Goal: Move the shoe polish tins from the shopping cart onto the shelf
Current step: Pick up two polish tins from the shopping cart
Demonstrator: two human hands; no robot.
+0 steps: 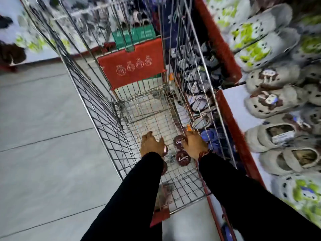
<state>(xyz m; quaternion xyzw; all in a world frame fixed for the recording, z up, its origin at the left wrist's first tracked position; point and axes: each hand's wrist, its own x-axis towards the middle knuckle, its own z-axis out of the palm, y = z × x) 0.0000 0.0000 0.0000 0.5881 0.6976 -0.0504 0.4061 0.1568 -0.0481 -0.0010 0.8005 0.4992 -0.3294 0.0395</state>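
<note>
Both my hands reach down into the wire shopping cart [111, 108]. Dark brown round shoe polish tins with "Cherry" lids lie on its floor. My left hand [151, 143] is curled over one tin [165, 150], of which only the rim shows beside the thumb. Another tin [164, 166] peeks out under my left sleeve. My right hand [194, 145] lies flat with fingers stretched, its thumb side touching a tin [178, 142]. A further tin [182, 158] lies free between my wrists. The white shelf [233, 103] with a red edge runs along the right.
Grey clogs [271, 101] with brown and green decorations fill the shelf on the right. The cart's red child-seat flap [132, 65] stands at its far end. Grey tiled floor [43, 119] stretches to the left. More footwear hangs on the far wall.
</note>
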